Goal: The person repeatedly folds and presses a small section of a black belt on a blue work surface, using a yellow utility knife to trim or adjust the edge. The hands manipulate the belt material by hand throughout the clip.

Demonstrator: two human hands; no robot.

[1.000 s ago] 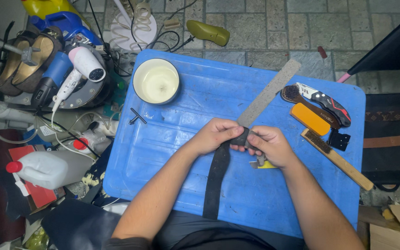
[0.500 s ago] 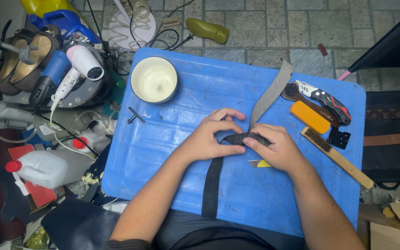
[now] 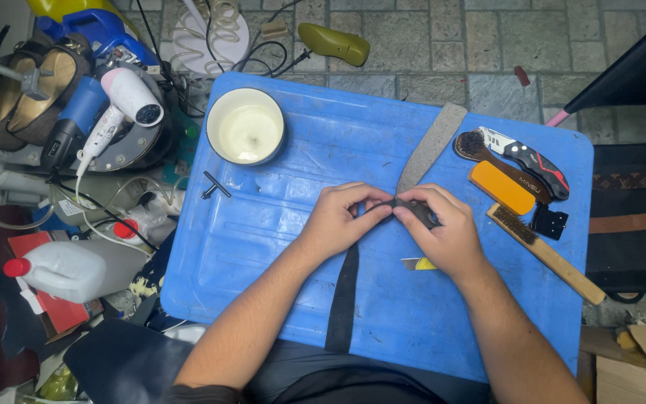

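Both hands meet at the middle of the blue board (image 3: pixel 278 247): left hand (image 3: pixel 342 217) and right hand (image 3: pixel 443 228) pinch a fold in the dark strap (image 3: pixel 344 292), fingers closed on it. One end trails toward the person, its grey end (image 3: pixel 431 146) points away. Folding looks underway; the brushes (image 3: pixel 540 239) right of the strap lie untouched.

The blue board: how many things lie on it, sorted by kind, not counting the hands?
Straps: 1, strap, pinched by left hand and right hand
Bowls: 1, cream bowl
Brushes: 2, dark brush, wooden wire brush
Knives: 1, folding knife
Orange blocks: 1
Small metal keys: 1
Total: 7
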